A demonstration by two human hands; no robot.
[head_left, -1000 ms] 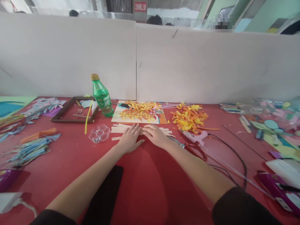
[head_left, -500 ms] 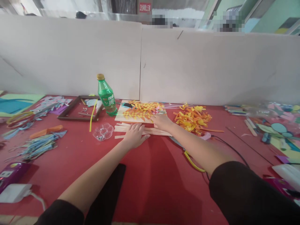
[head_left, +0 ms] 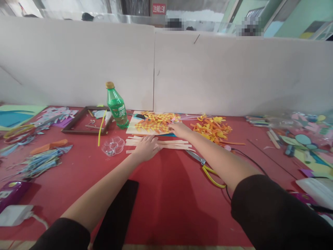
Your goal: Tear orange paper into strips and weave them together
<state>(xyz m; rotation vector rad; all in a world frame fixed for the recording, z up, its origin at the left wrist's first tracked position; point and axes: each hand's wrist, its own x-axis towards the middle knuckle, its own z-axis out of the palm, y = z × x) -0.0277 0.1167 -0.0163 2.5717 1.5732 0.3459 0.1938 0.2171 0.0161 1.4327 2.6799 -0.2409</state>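
My left hand (head_left: 146, 148) lies palm down on a bundle of pale paper strips (head_left: 174, 144), fingers stretched out over them. Behind the strips, my right hand (head_left: 180, 130) reaches to the right edge of a cream sheet (head_left: 130, 129), its fingers bent together. What they hold, if anything, is too small to make out. Yellow and orange woven paper strips (head_left: 156, 122) cover much of that sheet. A bit of blue (head_left: 170, 134) shows beneath its front edge. Yellow-handled scissors (head_left: 208, 169) lie partly under my right forearm.
A green bottle (head_left: 117, 108) stands left of the sheet, near a wooden frame (head_left: 85, 132) and a clear flower-shaped dish (head_left: 113, 146). Folded yellow and orange paper pieces (head_left: 213, 130) are heaped at right. A black flat object (head_left: 119, 211) lies near my left forearm. A white partition (head_left: 78, 62) closes the back.
My right hand has drawn back from the pale strips to the sheet's front right edge, uncovering the strips' right ends. My left hand stays on the strips, its thumb closer in.
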